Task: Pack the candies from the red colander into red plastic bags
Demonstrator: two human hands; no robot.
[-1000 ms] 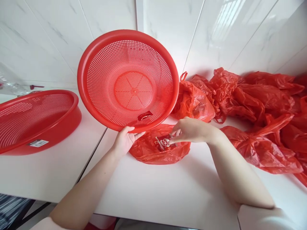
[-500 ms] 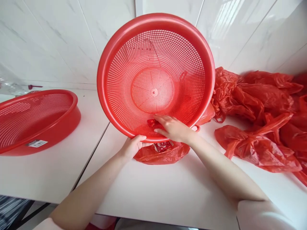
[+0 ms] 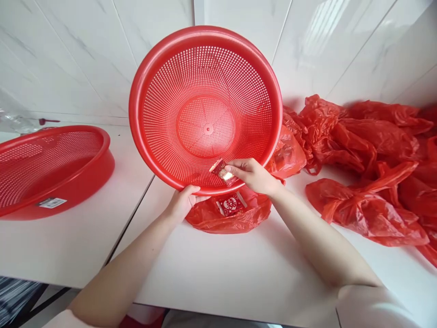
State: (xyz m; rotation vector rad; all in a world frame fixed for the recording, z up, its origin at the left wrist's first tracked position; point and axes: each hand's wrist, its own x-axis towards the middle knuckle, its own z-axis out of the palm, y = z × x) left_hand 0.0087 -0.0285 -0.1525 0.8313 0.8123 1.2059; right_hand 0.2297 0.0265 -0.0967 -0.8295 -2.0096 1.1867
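A big red plastic colander basket (image 3: 206, 34) is tilted with its mouth facing me. My left hand (image 3: 182, 203) grips its lower rim, thumb on top and fingers beneath. Just inside the lower rim, my right hand (image 3: 252, 175) pinches a small shiny red-and-gold packet (image 3: 224, 172) between thumb and fingers. Below the rim lies an open red plastic bag (image 3: 235, 223) on the table. In its mouth sits a red packet with white lettering (image 3: 232, 203). The basket hides the back part of this bag.
A second red basket (image 3: 85, 177) with a white label stands at the left. Several red plastic bags (image 3: 368, 205) are heaped along the right side against the tiled wall (image 3: 85, 54). A seam runs between the white tabletops (image 3: 239, 273).
My right hand has lifted the small packet off the basket's inner wall and now holds it near the rim. The basket has shifted slightly left, showing more of the packet in the bag.
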